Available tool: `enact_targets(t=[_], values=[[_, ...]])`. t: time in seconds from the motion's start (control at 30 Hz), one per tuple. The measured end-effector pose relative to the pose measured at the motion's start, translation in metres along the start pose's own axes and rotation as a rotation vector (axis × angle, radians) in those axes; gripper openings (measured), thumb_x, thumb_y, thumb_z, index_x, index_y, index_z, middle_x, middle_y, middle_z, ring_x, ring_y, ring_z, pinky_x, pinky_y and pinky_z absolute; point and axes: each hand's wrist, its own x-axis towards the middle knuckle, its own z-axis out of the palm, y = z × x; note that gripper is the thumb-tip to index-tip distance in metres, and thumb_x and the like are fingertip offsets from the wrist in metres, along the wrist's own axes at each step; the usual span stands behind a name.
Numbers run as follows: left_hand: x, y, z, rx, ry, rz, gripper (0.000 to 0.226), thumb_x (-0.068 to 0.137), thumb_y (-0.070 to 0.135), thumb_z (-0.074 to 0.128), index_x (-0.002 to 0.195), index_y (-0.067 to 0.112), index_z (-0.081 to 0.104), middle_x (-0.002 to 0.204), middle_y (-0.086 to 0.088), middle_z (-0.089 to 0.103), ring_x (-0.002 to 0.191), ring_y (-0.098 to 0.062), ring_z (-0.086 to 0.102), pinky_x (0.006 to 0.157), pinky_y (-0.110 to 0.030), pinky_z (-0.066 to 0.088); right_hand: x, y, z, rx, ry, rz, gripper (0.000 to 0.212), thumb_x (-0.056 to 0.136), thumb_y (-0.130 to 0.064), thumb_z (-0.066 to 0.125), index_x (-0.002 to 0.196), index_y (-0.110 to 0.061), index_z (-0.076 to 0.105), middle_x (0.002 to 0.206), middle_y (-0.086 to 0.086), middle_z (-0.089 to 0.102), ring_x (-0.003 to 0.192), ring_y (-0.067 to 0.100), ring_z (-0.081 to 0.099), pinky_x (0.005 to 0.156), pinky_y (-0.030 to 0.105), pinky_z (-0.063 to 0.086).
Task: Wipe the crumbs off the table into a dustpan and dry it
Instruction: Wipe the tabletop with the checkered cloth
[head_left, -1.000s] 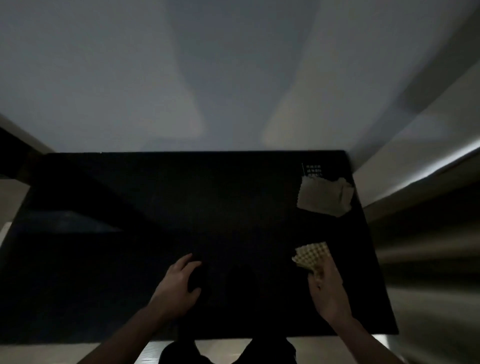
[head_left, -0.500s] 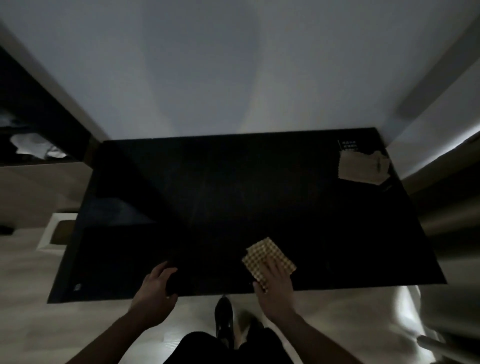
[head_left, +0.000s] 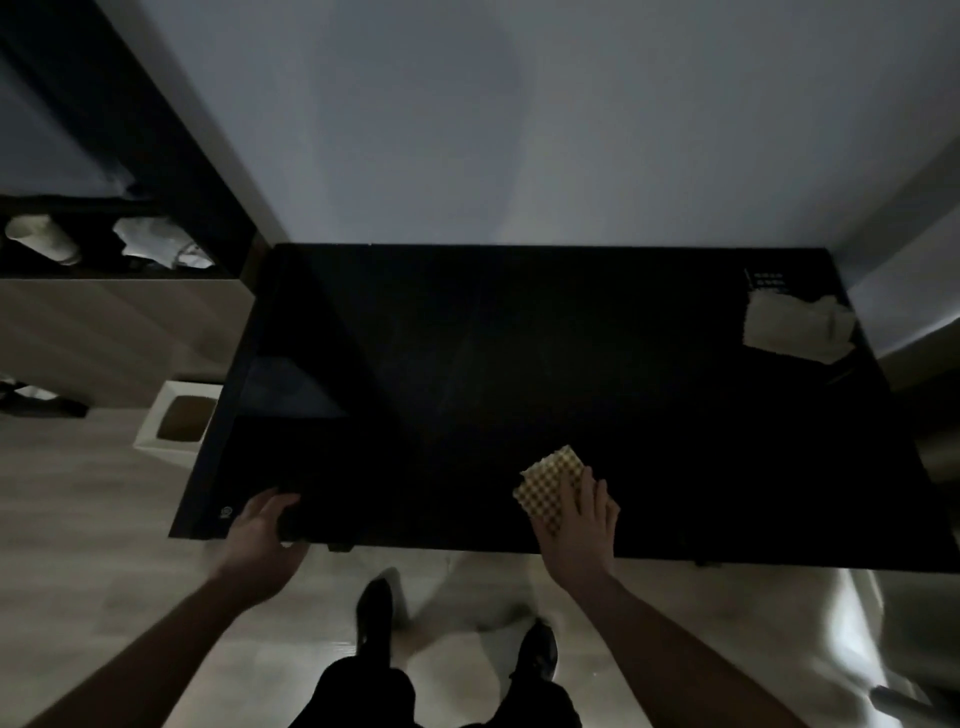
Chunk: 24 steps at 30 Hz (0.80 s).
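Note:
The black table (head_left: 519, 364) fills the middle of the view in very dim light; no crumbs can be made out on it. My right hand (head_left: 582, 530) presses flat on a yellow checkered cloth (head_left: 545, 483) near the table's front edge, right of centre. My left hand (head_left: 260, 535) is at the front-left corner, fingers and thumb curled round a dark object (head_left: 296, 522) at the edge. It looks like the dustpan but is barely visible against the table.
A crumpled beige cloth (head_left: 795, 327) lies at the table's far right corner. A white square bin (head_left: 176, 415) stands on the floor left of the table. A dark shelf with white items (head_left: 145, 244) is behind it. My shoes (head_left: 374, 608) are on the pale floor below the front edge.
My right hand slid the checkered cloth leftward along the front of the table. My left hand moved with the dark object from the tabletop to the front-left edge. The view pulled back.

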Motion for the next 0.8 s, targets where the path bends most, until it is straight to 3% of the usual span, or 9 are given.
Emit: enact_targets(t=[0.2,0.37,0.47,0.53,0.63,0.73,0.8], values=[[0.084,-0.071,-0.032,-0.024,0.002,-0.083,0.074,0.081,0.017,0.084,0.148,0.007,0.056,0.150,-0.021,0.051,0.136,-0.044,0.052,0.114,-0.050,0.045,0.018,-0.074,0.027,-0.004,0.027,0.011,0.075,0.105,-0.058,0.030,0.165,-0.026,-0.003,0.172,0.006,-0.015,0.157,0.039,-0.015,0.126,0.059,-0.005],[0.152,-0.116,-0.060,-0.118,0.032,-0.139,0.075,0.095,0.031,0.071,0.160,0.011,0.038,0.158,-0.020,0.042,0.142,-0.045,0.045,0.117,-0.053,0.041,0.030,-0.171,0.073,-0.004,0.128,0.040,0.078,0.097,-0.068,0.012,0.164,-0.032,-0.004,0.172,0.002,-0.017,0.157,0.036,-0.017,0.126,0.059,-0.007],[0.201,-0.144,-0.061,-0.281,-0.005,-0.211,0.075,0.098,0.047,0.061,0.162,0.015,0.035,0.159,-0.020,0.044,0.143,-0.045,0.046,0.118,-0.056,0.041,0.030,-0.243,0.106,-0.003,0.151,-0.053,0.068,0.104,-0.056,0.024,0.165,-0.031,0.005,0.172,0.000,-0.012,0.158,0.032,-0.015,0.127,0.057,-0.007],[0.227,-0.148,-0.059,-0.412,-0.054,-0.222,0.077,0.098,0.056,0.055,0.162,0.018,0.037,0.157,-0.019,0.050,0.142,-0.043,0.050,0.117,-0.054,0.042,0.018,-0.288,0.133,0.002,0.161,-0.172,0.061,0.105,-0.045,0.032,0.163,-0.028,0.022,0.172,-0.002,-0.003,0.160,0.032,-0.004,0.126,0.054,-0.003],[0.238,-0.129,-0.063,-0.508,-0.076,-0.194,0.062,0.107,0.050,0.048,0.161,0.021,0.038,0.149,-0.018,0.059,0.135,-0.043,0.057,0.111,-0.047,0.044,-0.006,-0.341,0.168,-0.001,0.128,-0.389,0.056,0.106,-0.034,0.035,0.161,-0.028,0.028,0.173,-0.004,0.003,0.160,0.026,0.000,0.126,0.048,-0.004],[0.250,-0.114,-0.059,-0.579,-0.029,-0.225,0.063,0.108,0.055,0.041,0.161,0.022,0.037,0.147,-0.019,0.059,0.134,-0.046,0.056,0.107,-0.047,0.044,-0.006,-0.352,0.166,0.041,0.043,-0.511,0.058,0.104,-0.022,0.035,0.161,-0.024,0.027,0.173,-0.005,0.007,0.160,0.020,0.001,0.126,0.043,-0.003],[0.253,-0.110,-0.058,-0.565,0.013,-0.243,0.065,0.107,0.058,0.038,0.161,0.022,0.038,0.147,-0.021,0.059,0.134,-0.046,0.056,0.109,-0.050,0.045,0.009,-0.343,0.148,0.172,0.042,-0.539,0.057,0.101,-0.012,0.040,0.158,-0.022,0.038,0.169,-0.009,0.020,0.159,0.015,0.014,0.127,0.039,0.007]])
